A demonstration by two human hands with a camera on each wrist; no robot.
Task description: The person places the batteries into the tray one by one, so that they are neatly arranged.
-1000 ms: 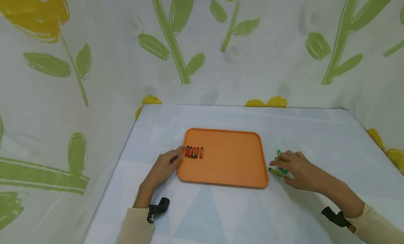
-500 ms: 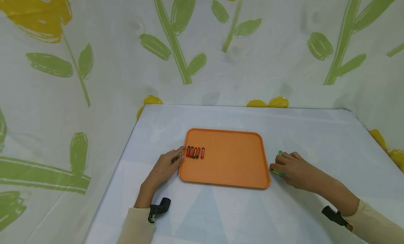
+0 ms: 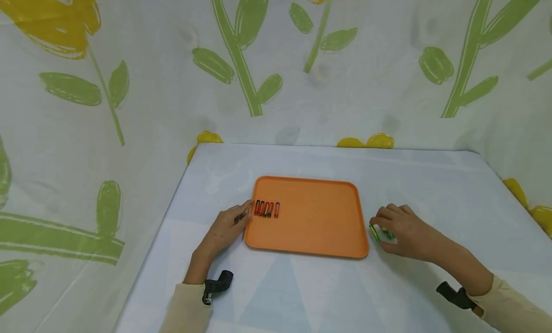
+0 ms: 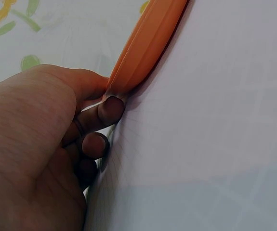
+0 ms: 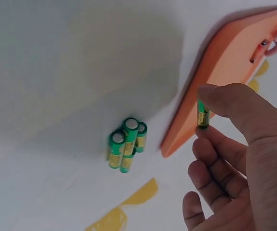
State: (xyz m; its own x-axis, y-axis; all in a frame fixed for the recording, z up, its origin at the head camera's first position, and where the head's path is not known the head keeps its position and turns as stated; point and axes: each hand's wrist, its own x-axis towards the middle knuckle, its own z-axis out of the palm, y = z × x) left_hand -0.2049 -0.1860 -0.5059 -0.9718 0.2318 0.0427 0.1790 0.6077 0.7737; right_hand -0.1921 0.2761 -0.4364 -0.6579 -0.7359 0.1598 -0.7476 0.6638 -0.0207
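Observation:
My left hand point(image 3: 226, 228) pinches the left rim of an orange tray point(image 3: 319, 225); in the left wrist view its thumb lies against the rim and a fingertip sits beneath it. Several red and black batteries point(image 3: 265, 209) lie side by side in a row at the tray's left, the rightmost slightly apart. Beyond the tray's right edge, my right hand point(image 3: 405, 232) pinches a green battery point(image 5: 203, 115) end to end between thumb and index finger. The other fingers are loosely bent. Several more green batteries point(image 5: 128, 139) lie clustered on the table, partly hidden by that hand in the head view.
The table has a pale cloth point(image 3: 284, 294) with light blue triangles. Behind it hangs a white curtain point(image 3: 164, 98) printed with green leaves and yellow flowers. A black wrist camera point(image 3: 219, 282) is strapped to the left wrist, another point(image 3: 454, 294) to the right.
My right hand has closed over the green batteries and now pinches one of them, turned more upright beside the tray's edge. The left hand stays at the rim; the red batteries have not moved.

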